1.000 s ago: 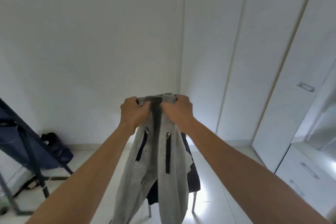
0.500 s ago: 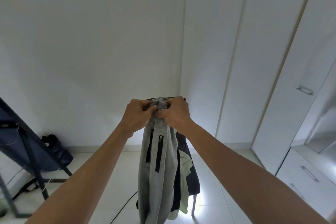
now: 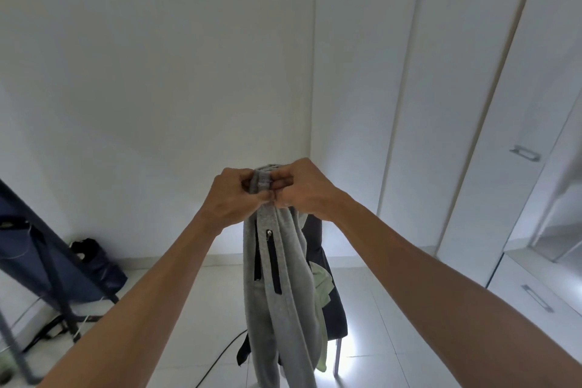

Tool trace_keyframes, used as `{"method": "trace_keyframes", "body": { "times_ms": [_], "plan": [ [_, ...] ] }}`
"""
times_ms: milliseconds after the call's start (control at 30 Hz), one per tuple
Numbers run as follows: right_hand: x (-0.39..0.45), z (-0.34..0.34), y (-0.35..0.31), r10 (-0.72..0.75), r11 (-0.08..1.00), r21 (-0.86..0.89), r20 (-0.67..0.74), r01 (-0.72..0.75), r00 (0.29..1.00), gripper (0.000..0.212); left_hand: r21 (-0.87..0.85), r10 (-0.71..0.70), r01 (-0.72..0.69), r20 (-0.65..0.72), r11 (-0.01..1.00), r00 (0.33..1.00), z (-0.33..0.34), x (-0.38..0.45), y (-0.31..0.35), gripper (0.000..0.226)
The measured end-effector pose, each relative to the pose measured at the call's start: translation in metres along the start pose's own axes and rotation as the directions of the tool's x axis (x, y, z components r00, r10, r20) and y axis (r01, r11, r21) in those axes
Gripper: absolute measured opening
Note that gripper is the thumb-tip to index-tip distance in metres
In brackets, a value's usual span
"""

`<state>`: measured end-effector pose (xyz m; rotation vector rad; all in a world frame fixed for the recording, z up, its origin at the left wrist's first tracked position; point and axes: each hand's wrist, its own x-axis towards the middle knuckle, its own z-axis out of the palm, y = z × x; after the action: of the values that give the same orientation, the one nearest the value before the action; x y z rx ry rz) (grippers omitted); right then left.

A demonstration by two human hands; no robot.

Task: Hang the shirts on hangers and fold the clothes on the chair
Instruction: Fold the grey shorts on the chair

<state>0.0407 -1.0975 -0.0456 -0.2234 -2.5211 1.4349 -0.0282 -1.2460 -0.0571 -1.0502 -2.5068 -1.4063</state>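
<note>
Fingers: I see both sets curled and pinching the gathered waistband of the grey pants [image 3: 277,277]; the knuckles of the two hands touch at frame centre.
Left hand [image 3: 234,195]: grips the band from the left side, thumb tucked in toward the cloth.
Right hand [image 3: 302,187]: grips it from the right, fingertips pressed into the folded edge.
Pants: soft grey knit, held up in the air at centre, the two legs laid together and hanging straight down past the bottom edge; I count two black zip pockets on the front.
In the way: the hanging pants cover most of the chair [image 3: 327,290] behind them, lower centre.
Chair: dark seat back, one metal leg visible, standing on the glossy white tile floor [image 3: 378,340].
On the chair: a pale green garment [image 3: 322,282] and dark cloth, draped; I cannot tell how many pieces.
Left edge: a slanted rack [image 3: 37,258] with dark blue fabric, and a black bag [image 3: 94,258] against the wall base.
Right side: white wardrobe doors [image 3: 472,104] with two metal handles visible.
Floor: one dark cable [image 3: 220,356] runs toward the bottom of the frame.
</note>
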Motion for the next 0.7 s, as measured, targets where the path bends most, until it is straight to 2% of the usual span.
{"method": "trace_keyframes", "body": {
  "times_ms": [67,133,167,233,267,333,367,400,500,600,667,700],
  "plan": [
    [-0.002,-0.008,-0.001,-0.022,1.000,0.016,0.003,0.022,1.000,0.056,-0.037,-0.010,0.008,-0.047,0.999,0.999,-0.002,0.002,-0.003,0.010],
    [-0.001,-0.021,-0.002,-0.108,0.973,-0.215,-0.130,0.079,0.986,0.063,-0.120,-0.005,0.001,-0.031,0.993,1.000,-0.008,0.003,-0.003,0.016],
    [0.002,-0.028,0.000,-0.118,0.942,-0.332,-0.161,0.059,0.980,0.077,-0.170,0.013,-0.012,0.007,0.985,1.000,-0.012,0.004,-0.002,0.019],
    [0.006,-0.040,0.006,-0.053,0.892,-0.451,-0.084,0.010,0.995,0.109,-0.279,0.063,-0.038,0.081,0.960,0.995,-0.025,0.006,0.002,0.025],
    [0.009,-0.045,0.010,-0.014,0.893,-0.451,-0.014,0.006,1.000,0.108,-0.306,0.073,-0.040,0.097,0.951,0.993,-0.032,0.007,0.002,0.026],
    [0.012,-0.053,0.011,-0.010,0.932,-0.361,0.090,0.042,0.996,0.072,-0.275,0.039,-0.017,0.077,0.961,0.996,-0.047,0.011,-0.004,0.026],
    [0.012,-0.055,0.009,-0.057,0.948,-0.308,0.089,0.082,0.994,0.054,-0.228,0.006,0.007,0.058,0.974,0.998,-0.053,0.013,-0.009,0.024],
    [0.013,-0.056,0.007,-0.119,0.957,-0.260,0.049,0.127,0.992,0.046,-0.169,-0.025,0.033,0.047,0.985,0.999,-0.057,0.014,-0.014,0.023],
    [0.020,-0.051,-0.003,-0.179,0.962,-0.211,-0.012,0.173,0.984,0.044,-0.065,-0.097,0.100,0.036,0.993,0.995,-0.062,0.016,-0.022,0.026],
    [0.025,-0.041,-0.007,-0.170,0.952,-0.258,0.013,0.167,0.985,0.035,-0.163,-0.118,0.117,0.006,0.980,0.993,-0.061,0.012,-0.022,0.028],
    [0.026,-0.038,-0.007,-0.215,0.974,-0.092,-0.086,0.207,0.973,0.031,-0.295,-0.142,0.133,-0.009,0.946,0.990,-0.061,0.011,-0.026,0.023],
    [0.025,-0.036,-0.007,-0.211,0.977,-0.005,-0.123,0.213,0.970,0.031,-0.298,-0.150,0.143,-0.003,0.944,0.989,-0.061,0.012,-0.027,0.023]
  ]
}}
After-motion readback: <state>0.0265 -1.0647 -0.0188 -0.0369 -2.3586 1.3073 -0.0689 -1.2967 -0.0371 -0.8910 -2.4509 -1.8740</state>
